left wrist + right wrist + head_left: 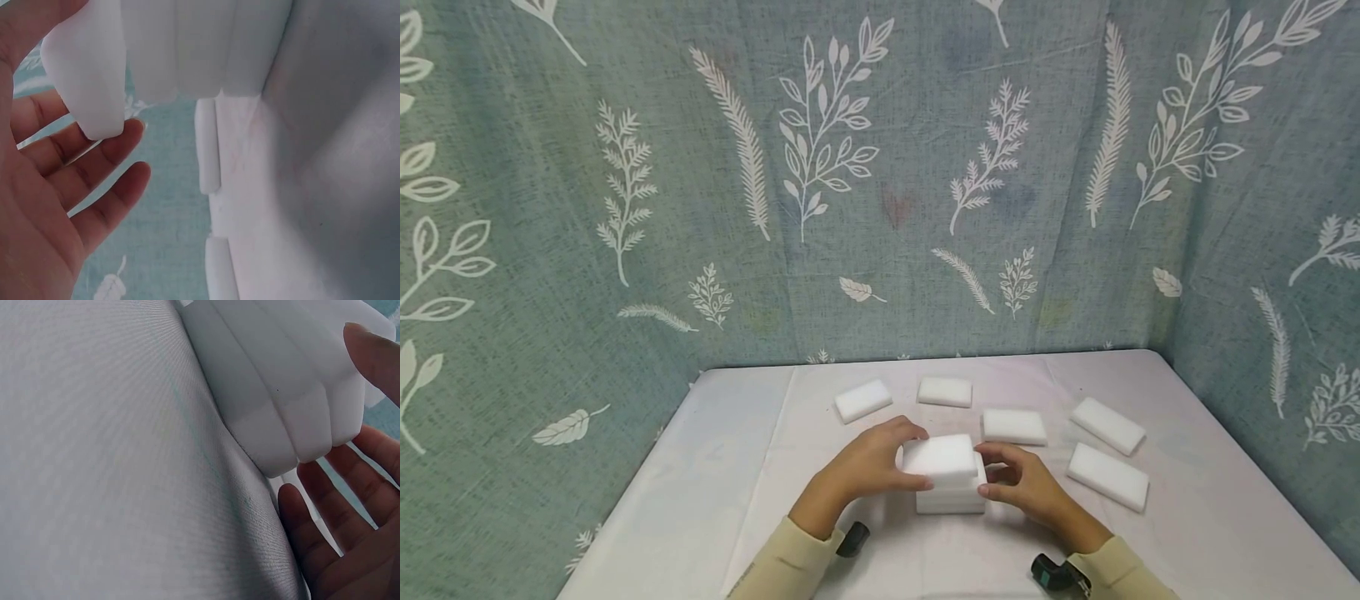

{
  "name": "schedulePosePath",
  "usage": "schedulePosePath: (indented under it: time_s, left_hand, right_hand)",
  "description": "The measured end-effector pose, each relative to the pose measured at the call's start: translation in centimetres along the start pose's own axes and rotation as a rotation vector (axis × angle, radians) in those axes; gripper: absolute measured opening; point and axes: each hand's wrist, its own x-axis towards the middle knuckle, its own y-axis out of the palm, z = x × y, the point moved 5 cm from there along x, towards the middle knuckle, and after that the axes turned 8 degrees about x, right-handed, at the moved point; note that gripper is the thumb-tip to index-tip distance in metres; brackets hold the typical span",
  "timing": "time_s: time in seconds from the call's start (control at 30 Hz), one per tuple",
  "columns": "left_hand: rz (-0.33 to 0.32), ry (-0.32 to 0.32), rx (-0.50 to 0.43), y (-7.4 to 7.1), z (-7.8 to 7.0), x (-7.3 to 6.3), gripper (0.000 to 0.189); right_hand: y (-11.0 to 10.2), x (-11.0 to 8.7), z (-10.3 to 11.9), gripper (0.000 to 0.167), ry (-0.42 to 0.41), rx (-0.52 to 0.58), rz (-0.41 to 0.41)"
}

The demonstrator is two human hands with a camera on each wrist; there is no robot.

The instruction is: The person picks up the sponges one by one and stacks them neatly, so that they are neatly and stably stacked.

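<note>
White rectangular blocks that look like melamine sponges form a small stack [951,502] near the front middle of the table. My left hand [876,462] grips another white sponge [938,456] over the stack's top, thumb on the near side and fingers on the far side. In the left wrist view, that sponge [94,69] tilts away from the three stacked layers [200,50]. At the stack's right end, my right hand [1018,479] holds the layers between thumb and fingers. The right wrist view shows its fingertips [309,472] against the stacked sponges [269,394].
Behind the stack lie loose white sponges, one at back left [863,401], one at back middle [945,392] and one just behind the right hand [1013,426]. Two more [1107,425] lie at the right. Leaf-patterned cloth [880,167] surrounds the white-covered table [715,467].
</note>
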Motion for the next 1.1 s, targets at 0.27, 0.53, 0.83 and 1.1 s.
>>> schedulePosePath:
  time_s: [0.27,0.53,0.83,1.1]
  left_hand:
    - [-0.009,0.016,0.029,0.5,-0.8,0.2,0.064]
    - [-0.002,0.008,0.06,1.0,-1.2,0.3,0.066]
    - [-0.005,0.025,0.082,1.1,-1.3,0.3,0.065]
    - [0.004,0.01,0.078,1.0,-1.3,0.2,0.068]
  right_hand:
    - [-0.1,0.1,0.0,0.055,0.004,-0.01,-0.001]
    - [0.1,0.0,0.4,0.055,-0.021,-0.005,-0.004]
    - [0.1,0.0,0.1,0.057,0.01,-0.011,-0.012]
    - [-0.1,0.1,-0.2,0.058,0.013,-0.01,-0.013]
